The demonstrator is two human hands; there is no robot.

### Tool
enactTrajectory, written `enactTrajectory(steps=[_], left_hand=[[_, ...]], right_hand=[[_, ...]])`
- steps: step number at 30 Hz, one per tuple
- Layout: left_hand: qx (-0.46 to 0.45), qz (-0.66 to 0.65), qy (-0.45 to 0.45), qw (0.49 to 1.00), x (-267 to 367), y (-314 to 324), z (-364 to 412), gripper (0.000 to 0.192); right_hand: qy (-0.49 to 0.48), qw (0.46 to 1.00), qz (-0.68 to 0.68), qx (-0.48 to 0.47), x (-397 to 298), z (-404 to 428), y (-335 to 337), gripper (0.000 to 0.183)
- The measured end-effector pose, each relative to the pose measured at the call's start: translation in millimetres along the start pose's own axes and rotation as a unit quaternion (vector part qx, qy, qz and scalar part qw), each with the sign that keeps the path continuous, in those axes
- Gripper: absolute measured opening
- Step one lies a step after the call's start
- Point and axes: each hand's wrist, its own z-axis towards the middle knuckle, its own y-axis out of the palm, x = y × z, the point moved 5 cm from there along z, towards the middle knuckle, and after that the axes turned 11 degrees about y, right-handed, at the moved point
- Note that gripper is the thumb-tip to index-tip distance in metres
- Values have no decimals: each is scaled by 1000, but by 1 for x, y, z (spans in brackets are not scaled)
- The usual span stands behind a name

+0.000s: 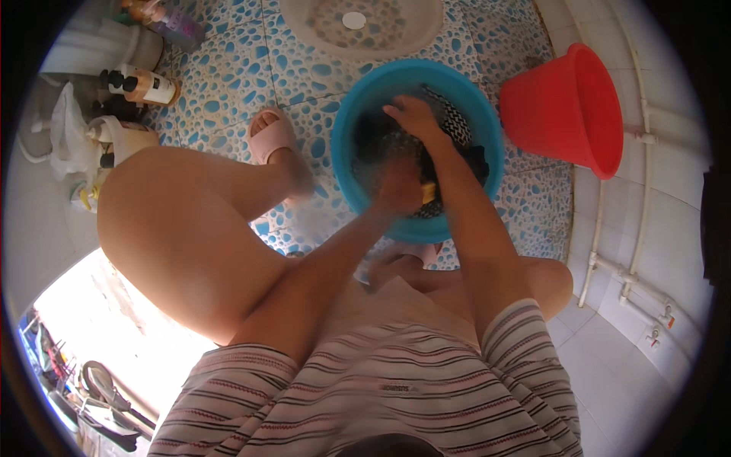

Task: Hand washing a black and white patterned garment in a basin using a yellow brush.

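Note:
A round blue plastic basin (494, 134) stands on the patterned tile floor, with dark cloth (371, 134) and a black-and-white patterned cloth (454, 120) in it. Over the cloth in the basin's upper part is my right hand (414, 117), its fingers somewhat spread; whether they pinch any cloth cannot be told. My left hand (400, 183) is blurred, low in the basin against the dark cloth, its fingers hidden or smeared. Close beside it lies a small yellow thing (428, 193), its kind unclear.
A red plastic bucket (542, 108) lies tilted at the right, near wall pipes (645, 171). Beyond the blue basin is a pale translucent basin (291, 17). Pump bottles (154, 88) and a white plastic bag (71, 131) are at the left. A pink slipper (273, 137) is on my foot.

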Motion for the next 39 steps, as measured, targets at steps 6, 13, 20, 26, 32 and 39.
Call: enactTrajectory(steps=[6,13,20,26,32,39], left_hand=[[-146,-64,33,987,26,-33,-2,43],[-176,-107,-19,978,18,-10,-7,49],[-18,-163,40,986,-24,19,-16,42],[-101,-163,-280,941,-35,-35,-13,32],[-101,16,-221,970,-23,-42,-35,25],[-33,-86,-250,964,-24,-46,-35,27]], right_hand=[[66,997,-27,-26,15,4,22,51],[133,954,270,-14,73,2,24,37],[-12,997,-70,3,8,-35,-24,27],[190,975,106,39,43,-48,-53,28],[140,864,479,66,38,-52,-44,15],[-37,959,-271,-80,89,-105,41,14]])
